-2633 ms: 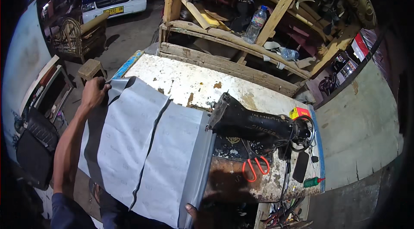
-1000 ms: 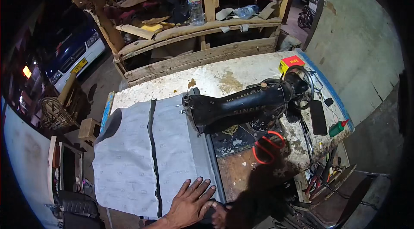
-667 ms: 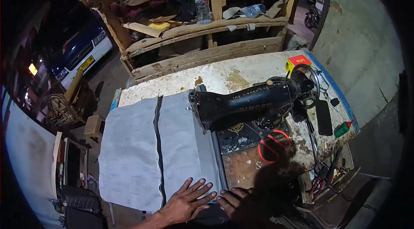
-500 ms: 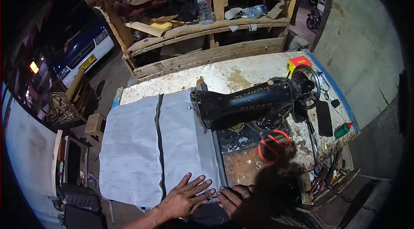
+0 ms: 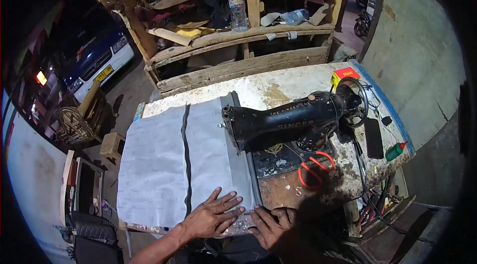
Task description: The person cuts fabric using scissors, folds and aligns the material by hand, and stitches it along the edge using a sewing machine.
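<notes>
A large grey fabric sheet (image 5: 164,164) with a dark seam down its middle lies spread over the left part of the worn white table (image 5: 283,85). My left hand (image 5: 211,214) rests flat with fingers spread on the sheet's near edge. My right hand (image 5: 271,224) lies just right of it, fingers on the near edge of the sheet by the table's brown patch. A black sewing machine (image 5: 293,120) stands to the right of the sheet, its needle end at the sheet's right edge.
Orange-handled scissors (image 5: 315,169) lie below the machine. A black phone (image 5: 373,137) and a small green bottle (image 5: 396,150) sit at the table's right end. Behind stands a wooden frame (image 5: 238,40) with a plastic bottle (image 5: 237,8). A blue and white vehicle (image 5: 97,60) is parked left.
My left hand came from the sheet's far left corner to its near edge. My right hand has joined it there. The sheet now lies flatter, closer to the machine.
</notes>
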The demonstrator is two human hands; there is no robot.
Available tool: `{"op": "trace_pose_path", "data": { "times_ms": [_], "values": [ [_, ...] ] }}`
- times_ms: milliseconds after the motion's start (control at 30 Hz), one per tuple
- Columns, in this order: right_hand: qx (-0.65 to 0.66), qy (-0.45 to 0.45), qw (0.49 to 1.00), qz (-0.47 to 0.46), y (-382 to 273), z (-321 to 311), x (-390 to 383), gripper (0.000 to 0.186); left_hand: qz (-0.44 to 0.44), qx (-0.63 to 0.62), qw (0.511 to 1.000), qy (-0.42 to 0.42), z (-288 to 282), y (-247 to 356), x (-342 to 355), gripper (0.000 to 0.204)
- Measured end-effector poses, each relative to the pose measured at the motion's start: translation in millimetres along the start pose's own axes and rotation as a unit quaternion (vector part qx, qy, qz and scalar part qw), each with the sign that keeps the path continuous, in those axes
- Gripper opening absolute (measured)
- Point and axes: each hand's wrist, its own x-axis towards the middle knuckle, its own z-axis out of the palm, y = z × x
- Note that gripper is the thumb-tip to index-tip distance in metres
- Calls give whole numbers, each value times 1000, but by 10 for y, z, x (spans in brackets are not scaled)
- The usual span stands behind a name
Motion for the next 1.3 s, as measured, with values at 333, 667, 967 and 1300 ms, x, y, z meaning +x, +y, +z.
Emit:
{"op": "trace_pose_path", "data": {
  "times_ms": [333, 667, 967, 1300],
  "values": [
    [-27, -52, 998, 18, 80, 74, 252, 45, 4, 11, 1000, -7, -50, -271, 136, 42],
    [-29, -73, 996, 31, 144, 143, 415, 47, 6, 1, 1000, -8, -116, -531, 267, 43],
    [-46, -103, 993, 42, 217, 225, 651, 51, 17, 17, 999, -21, -203, -748, 418, 44],
    [-36, -125, 991, 31, 332, 231, 885, 53, 21, 26, 999, -24, -285, -983, 558, 49]
  ]
}}
